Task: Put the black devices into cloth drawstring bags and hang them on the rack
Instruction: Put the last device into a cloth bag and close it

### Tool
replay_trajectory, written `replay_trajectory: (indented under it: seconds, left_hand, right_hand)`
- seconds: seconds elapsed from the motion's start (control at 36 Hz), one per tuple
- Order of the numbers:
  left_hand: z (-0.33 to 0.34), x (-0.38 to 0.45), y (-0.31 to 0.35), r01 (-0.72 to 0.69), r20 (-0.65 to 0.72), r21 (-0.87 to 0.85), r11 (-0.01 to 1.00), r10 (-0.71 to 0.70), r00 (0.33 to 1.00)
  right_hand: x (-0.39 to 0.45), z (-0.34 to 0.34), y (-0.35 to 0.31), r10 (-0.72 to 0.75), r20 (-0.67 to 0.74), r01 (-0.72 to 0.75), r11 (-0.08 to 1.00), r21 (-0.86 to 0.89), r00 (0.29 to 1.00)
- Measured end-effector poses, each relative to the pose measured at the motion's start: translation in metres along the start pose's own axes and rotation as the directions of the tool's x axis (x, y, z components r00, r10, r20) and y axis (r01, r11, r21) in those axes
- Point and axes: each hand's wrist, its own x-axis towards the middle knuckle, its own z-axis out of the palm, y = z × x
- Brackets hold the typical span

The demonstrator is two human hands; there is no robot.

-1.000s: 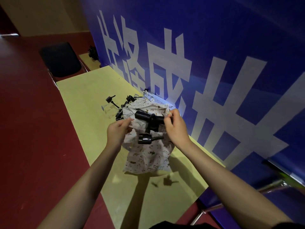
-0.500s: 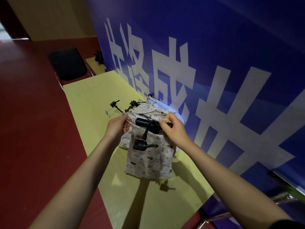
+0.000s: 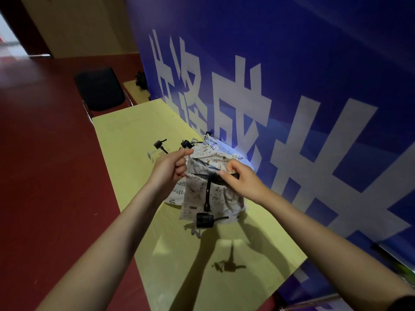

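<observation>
Apparently black device (image 3: 207,199) hangs near-vertical, head down; bag (image 3: 213,198) behind.

Your left hand (image 3: 168,169) pinches mouth of cloth bag (image 3: 211,198), your right hand (image 3: 241,179) grips opposite rim plus top of black device (image 3: 207,207). Device dangles outside bag front, above yellow table (image 3: 125,131). More devices (image 3: 160,145) lie beyond. Blue banner (image 3: 292,63) at right.

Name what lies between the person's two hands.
In the head view, between the left hand and right hand lies the cloth bag's open mouth, with the black device hanging outside.
</observation>
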Motion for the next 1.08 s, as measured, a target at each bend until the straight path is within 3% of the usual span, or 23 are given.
replay_trajectory:
  seconds: [0.11,0.25,0.42,0.69,0.83,0.92,1.03,1.08]
  left_hand:
    - [0.007,-0.003,0.007,-0.107,0.014,0.109,0.988,0.106,0.994]
    - [0.013,-0.008,0.009,-0.148,-0.026,0.050,0.988,0.149,0.988]
    - [0.025,-0.009,0.013,-0.191,-0.032,0.079,0.978,0.194,0.980]
    - [0.044,-0.015,0.014,-0.195,0.023,0.242,0.950,0.196,0.980]
    - [0.031,-0.016,0.013,-0.284,0.043,0.301,0.910,0.285,0.958]
    - [0.028,-0.018,0.013,-0.259,0.029,0.367,0.893,0.267,0.963]
    - [0.025,-0.019,0.009,-0.159,0.003,0.360,0.919,0.169,0.986]
    - [0.024,-0.021,0.005,-0.163,0.033,0.362,0.918,0.162,0.986]
  right_hand:
    - [0.001,-0.008,0.000,0.134,-0.064,-0.130,0.989,0.069,0.989]
    - [0.011,-0.024,-0.009,0.310,-0.248,-0.269,0.945,0.186,0.918]
    - [0.017,-0.037,-0.033,0.425,-0.246,-0.318,0.870,0.378,0.871]
    - [0.014,-0.017,-0.059,0.323,-0.029,-0.279,0.855,0.438,0.946]
    - [0.007,-0.013,-0.057,0.241,0.097,-0.246,0.728,0.640,0.966]
    - [0.003,-0.016,-0.054,0.245,0.128,-0.264,0.674,0.690,0.961]
    - [-0.005,-0.016,-0.055,0.176,0.055,-0.182,0.881,0.437,0.983]
    - [-0.007,-0.012,-0.054,0.161,0.068,-0.174,0.928,0.330,0.985]
